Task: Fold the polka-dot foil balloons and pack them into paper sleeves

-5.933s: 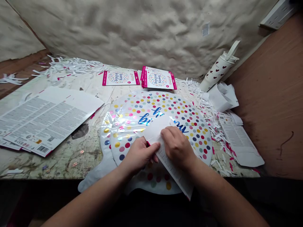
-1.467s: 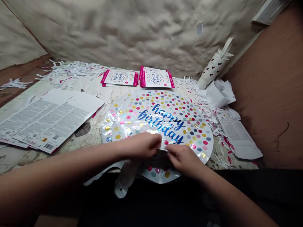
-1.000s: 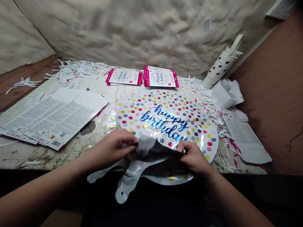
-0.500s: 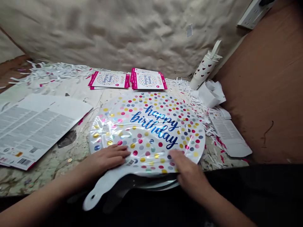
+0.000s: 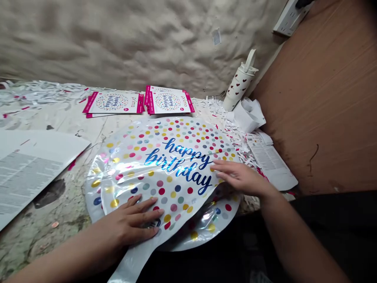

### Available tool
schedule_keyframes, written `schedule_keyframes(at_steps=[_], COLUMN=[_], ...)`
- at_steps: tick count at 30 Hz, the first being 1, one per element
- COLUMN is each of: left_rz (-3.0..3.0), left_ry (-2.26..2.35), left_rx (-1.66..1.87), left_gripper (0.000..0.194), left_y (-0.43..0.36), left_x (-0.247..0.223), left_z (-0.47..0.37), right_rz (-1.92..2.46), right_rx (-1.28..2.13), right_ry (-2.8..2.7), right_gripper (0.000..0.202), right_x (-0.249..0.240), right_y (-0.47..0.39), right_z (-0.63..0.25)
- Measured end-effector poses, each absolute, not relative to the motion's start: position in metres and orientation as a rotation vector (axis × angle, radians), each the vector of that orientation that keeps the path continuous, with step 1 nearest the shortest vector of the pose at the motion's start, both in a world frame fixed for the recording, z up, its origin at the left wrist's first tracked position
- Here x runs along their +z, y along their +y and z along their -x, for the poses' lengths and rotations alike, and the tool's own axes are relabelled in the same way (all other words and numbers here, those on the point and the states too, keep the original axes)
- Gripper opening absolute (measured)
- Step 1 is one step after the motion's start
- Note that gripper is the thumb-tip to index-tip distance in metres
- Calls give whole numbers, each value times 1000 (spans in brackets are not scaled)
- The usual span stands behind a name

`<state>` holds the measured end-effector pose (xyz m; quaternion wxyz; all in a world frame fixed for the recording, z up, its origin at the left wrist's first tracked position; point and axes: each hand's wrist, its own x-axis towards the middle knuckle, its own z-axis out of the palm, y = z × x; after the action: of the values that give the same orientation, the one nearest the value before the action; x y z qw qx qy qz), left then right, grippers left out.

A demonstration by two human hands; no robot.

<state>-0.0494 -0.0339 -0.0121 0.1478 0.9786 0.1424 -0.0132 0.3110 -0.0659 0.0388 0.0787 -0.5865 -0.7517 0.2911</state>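
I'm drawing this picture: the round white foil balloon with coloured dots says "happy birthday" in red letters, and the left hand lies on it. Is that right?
The letters are blue, not red, in the head view; the left hand does lie on the balloon.

The white foil balloon (image 5: 165, 179) is scattered all over with dots in red, pink, gold, navy, grey and soft green, its "happy birthday" script a shiny metallic blue. Past it I see white packets (image 5: 113, 103) edged in hot magenta with a dotted circle on the front, and a cream bottle (image 5: 240, 84) sprinkled with dark red hearts. The counter (image 5: 70, 204) is mottled pale green and off-white, the side panel (image 5: 318, 98) plain brown, the crumpled wall covering (image 5: 118, 43) beige.
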Motion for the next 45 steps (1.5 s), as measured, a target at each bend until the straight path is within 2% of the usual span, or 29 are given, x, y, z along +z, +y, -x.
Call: schedule_keyframes(at_steps=[2, 4, 7, 9, 11, 13, 15, 21, 26, 31, 35, 37, 40, 42, 45], left_rz=[-2824, -2823, -2803, -2777, -2739, -2693, -2664, -2821, -2457, -2153, -2206, -2396, -2845, -2960, -2883], left_ry=[337, 273, 307, 399, 487, 514, 484, 689, 960, 1675, 1830, 1909, 1558, 1222, 1242], left_rx=[-99, -118, -117, -99, -55, 7, 45, 106, 208, 319, 63, 142, 442, 360, 104], left_gripper=[58, 59, 62, 58, 49, 44, 45, 58, 33, 39, 38, 40, 41, 42, 54], left_y=[-30, -26, -26, -29, -31, -30, -25, -5, 22, 65, 74, 62, 32, 15, 3], left_x=[-6, -2, -1, -3, -5, -5, -5, -14, -13, -1, 2, 4, 1, -6, -21], left_z=[48, 49, 49, 48, 47, 48, 52, 87, 88, 63, 61, 57, 43, 32, 23], right_rz=[1728, 1921, 2655, 2792, 2471, 1962, 1651, 1635, 1733, 2021, 2146, 2204, 2273, 2337, 2480], right_rx=[848, 818, 444, 242, 404, 785, 1042, 985, 960, 708, 674, 659, 618, 578, 421], right_ry=[-2400, -2423, -1928, -1669, -1808, -2024, -2113, -2118, -1793, -1503, -1540, -1576, -1631, -1643, -1568], right_gripper=[44, 53, 64, 64, 65, 77, 84, 64, 28, 42, 38, 37, 35, 35, 45], right_x=[26, 11, 1, 7, 18, 26, 25, -11, -15, -15, -20, -20, -16, -9, 4], right_y=[-54, -54, -72, -88, -98, -103, -103, -106, -76, -11, 17, 24, 35, 45, 55], right_z=[-299, -302, -332, -352, -358, -350, -338, -349, -371, -366, -350, -343, -339, -341, -335])
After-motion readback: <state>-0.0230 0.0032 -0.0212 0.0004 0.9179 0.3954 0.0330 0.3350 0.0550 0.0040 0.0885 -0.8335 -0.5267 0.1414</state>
